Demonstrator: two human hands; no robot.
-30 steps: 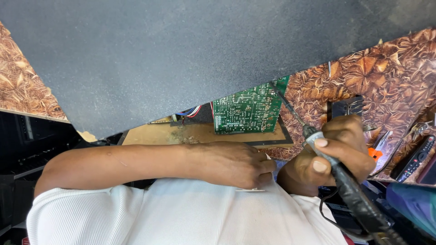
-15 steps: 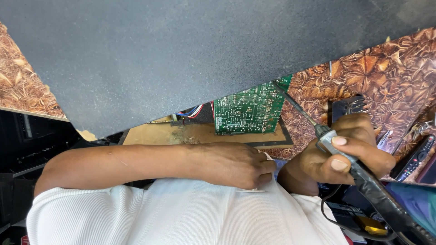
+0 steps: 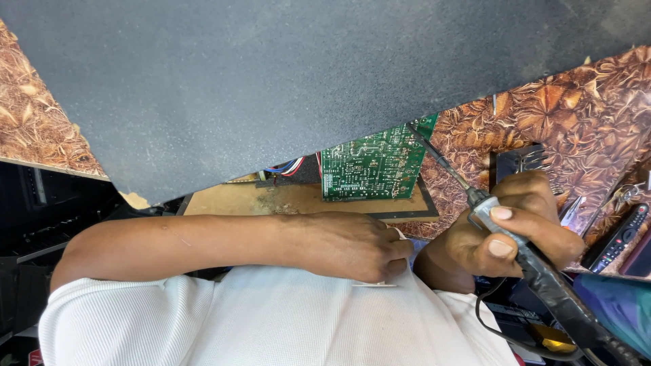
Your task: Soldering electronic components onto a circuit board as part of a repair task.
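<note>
My right hand (image 3: pixel 512 234) grips the black handle of a soldering iron (image 3: pixel 542 278). Its thin metal tip (image 3: pixel 424 142) reaches up-left to the right corner of a green circuit board (image 3: pixel 369 166). The board lies on a tan wooden panel (image 3: pixel 285 200), partly hidden under a big dark grey sheet (image 3: pixel 285 81). My left arm crosses in front of my body, and my left hand (image 3: pixel 349 245) rests with curled fingers on my white shirt (image 3: pixel 271 318), just below the panel. A thin white edge shows under its fingers.
A brown leaf-patterned surface (image 3: pixel 576 108) lies to the right and far left. On it are a black finned part (image 3: pixel 519 159), small metal tools (image 3: pixel 576 207) and a dark remote control (image 3: pixel 618 236). Coloured wires (image 3: pixel 293 166) run beside the board. The iron's cord (image 3: pixel 491 322) trails down right.
My right hand has shifted its grip on the soldering iron and moved slightly; the tip stays by the board's corner. My left arm and hand have not moved.
</note>
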